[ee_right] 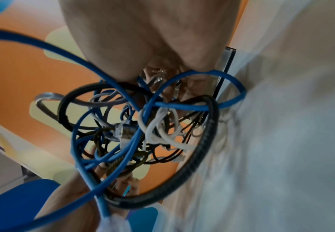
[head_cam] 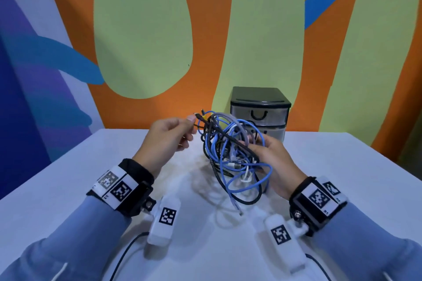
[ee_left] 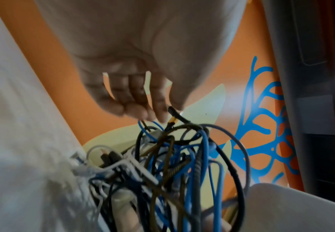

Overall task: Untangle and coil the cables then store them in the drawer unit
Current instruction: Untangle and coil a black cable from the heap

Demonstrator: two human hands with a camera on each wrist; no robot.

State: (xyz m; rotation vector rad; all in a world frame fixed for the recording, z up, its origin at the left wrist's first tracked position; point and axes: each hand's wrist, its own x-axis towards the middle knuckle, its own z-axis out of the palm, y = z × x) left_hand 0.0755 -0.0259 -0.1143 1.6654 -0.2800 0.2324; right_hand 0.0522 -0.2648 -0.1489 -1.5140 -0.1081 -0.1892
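Observation:
A tangle of blue, black, grey and white cables (head_cam: 230,155) hangs above the white table (head_cam: 68,189), lifted off it. My right hand (head_cam: 271,162) grips the bundle from the right, fingers curled round several strands; the same knot fills the right wrist view (ee_right: 142,128). My left hand (head_cam: 173,132) is at the bundle's upper left and pinches the end of a dark cable (ee_left: 174,116) between thumb and forefinger. The drawer unit (head_cam: 259,112), black-topped with two clear drawers, stands behind the cables against the wall, both drawers pushed in.
A painted orange, green and blue wall (head_cam: 205,29) rises right behind the table. The table's edges fall away at far left and far right. Loose cable ends dangle from the bundle toward the tabletop (head_cam: 239,212).

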